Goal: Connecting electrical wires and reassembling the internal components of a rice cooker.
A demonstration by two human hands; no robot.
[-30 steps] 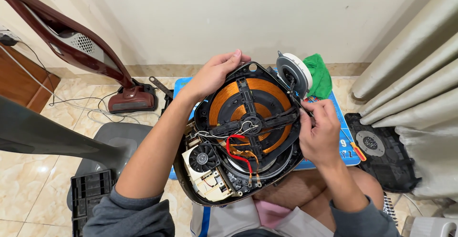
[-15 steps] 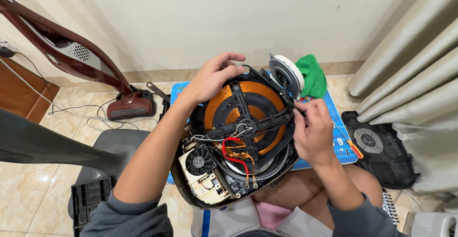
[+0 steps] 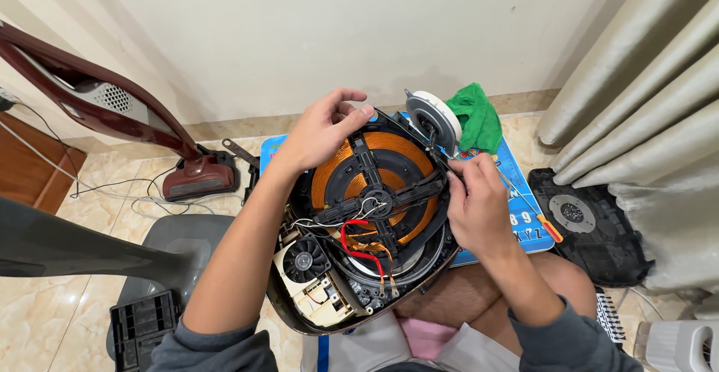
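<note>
An opened cooker base [image 3: 374,215] rests tilted on my lap, showing a round copper coil [image 3: 341,177] under a black cross brace, red and white wires, a small fan [image 3: 303,261] and a circuit board. My left hand [image 3: 322,132] grips the far rim of the housing. My right hand [image 3: 472,203] is closed at the right rim, pinching a thin black tool or wire there; what exactly it holds is too small to tell.
A blue plastic table [image 3: 524,207] lies beneath, carrying an orange-handled screwdriver [image 3: 535,211], a white round part [image 3: 434,121] and a green cloth [image 3: 475,117]. A red vacuum cleaner [image 3: 172,162] stands left, a black bottom plate [image 3: 588,226] and curtains right.
The cooker base has tilted and shifted slightly; my left hand moved along the far rim and my right hand stayed working at the right rim.
</note>
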